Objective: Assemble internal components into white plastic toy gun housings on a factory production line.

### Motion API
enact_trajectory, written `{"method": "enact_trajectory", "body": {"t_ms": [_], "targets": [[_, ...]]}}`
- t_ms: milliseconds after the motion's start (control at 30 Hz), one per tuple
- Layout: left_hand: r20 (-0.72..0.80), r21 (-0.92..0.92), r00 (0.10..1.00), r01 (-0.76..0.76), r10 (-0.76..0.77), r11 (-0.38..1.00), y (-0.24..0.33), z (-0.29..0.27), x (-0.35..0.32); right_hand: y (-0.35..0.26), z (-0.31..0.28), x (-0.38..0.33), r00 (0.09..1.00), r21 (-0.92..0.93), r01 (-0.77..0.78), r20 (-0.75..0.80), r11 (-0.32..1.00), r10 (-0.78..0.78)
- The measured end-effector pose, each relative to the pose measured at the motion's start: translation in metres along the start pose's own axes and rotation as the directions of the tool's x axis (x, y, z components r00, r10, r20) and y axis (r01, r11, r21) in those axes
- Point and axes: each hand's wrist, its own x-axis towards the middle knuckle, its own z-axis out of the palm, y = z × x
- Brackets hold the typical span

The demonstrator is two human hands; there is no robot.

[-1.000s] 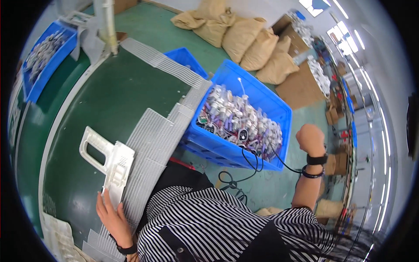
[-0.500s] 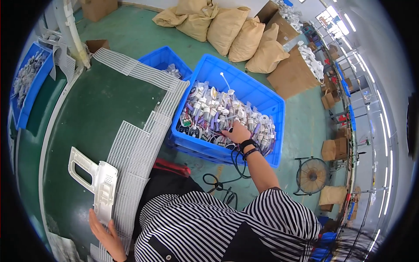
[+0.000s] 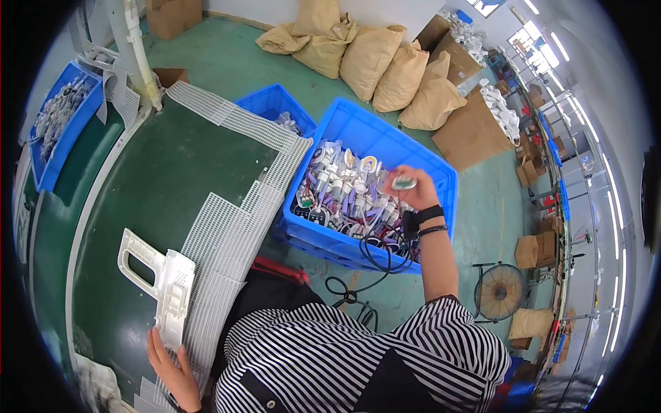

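Above the big blue crate (image 3: 384, 134) I raise my right hand (image 3: 420, 193), its fingers closed on a small white-rimmed part with a green face (image 3: 403, 183). Below it, the crate holds a heap of wired assemblies (image 3: 348, 189), with white, grey and purple pieces among them. A white plastic housing with a loop handle (image 3: 171, 289) lies on the green work surface to the left. My left hand (image 3: 175, 372) is at the housing's lower end, fingers apart, the fingertips at its edge. Whether they press on it, I cannot tell.
White perforated strips (image 3: 220, 227) line the edge of the green work surface (image 3: 200, 162). A black cord (image 3: 351, 296) loops from my right wrist towards the floor. Behind the crate stand a smaller blue bin (image 3: 272, 103), tan sacks (image 3: 372, 62) and a carton (image 3: 468, 134). A fan (image 3: 499, 292) stands at right.
My right hand has come up out of the heap and moved right, now with the small green-faced part in it. My left hand stays by the housing. The whole view has shifted slightly.
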Motion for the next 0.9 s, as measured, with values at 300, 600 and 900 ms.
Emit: {"method": "enact_trajectory", "body": {"t_ms": [300, 600, 900], "targets": [[-0.126, 0.280, 0.985, -0.079, 0.118, 0.957, 0.002, -0.013, -0.020, -0.086, 0.171, 0.038, 0.713, 0.281, 0.253, 0.593, 0.926, -0.375], [-0.082, -0.788, 0.994, -0.113, 0.079, 0.606, 0.103, -0.104, 0.066, -0.015, 0.392, 0.074, 0.728, -0.015, 0.226, 0.667, 0.974, -0.159], [-0.251, -0.582, 0.943, -0.326, 0.217, 0.745, 0.154, -0.125, 0.201, 0.073, 0.501, 0.116, 0.713, -0.546, 0.105, 0.624, 0.832, 0.320]]}}
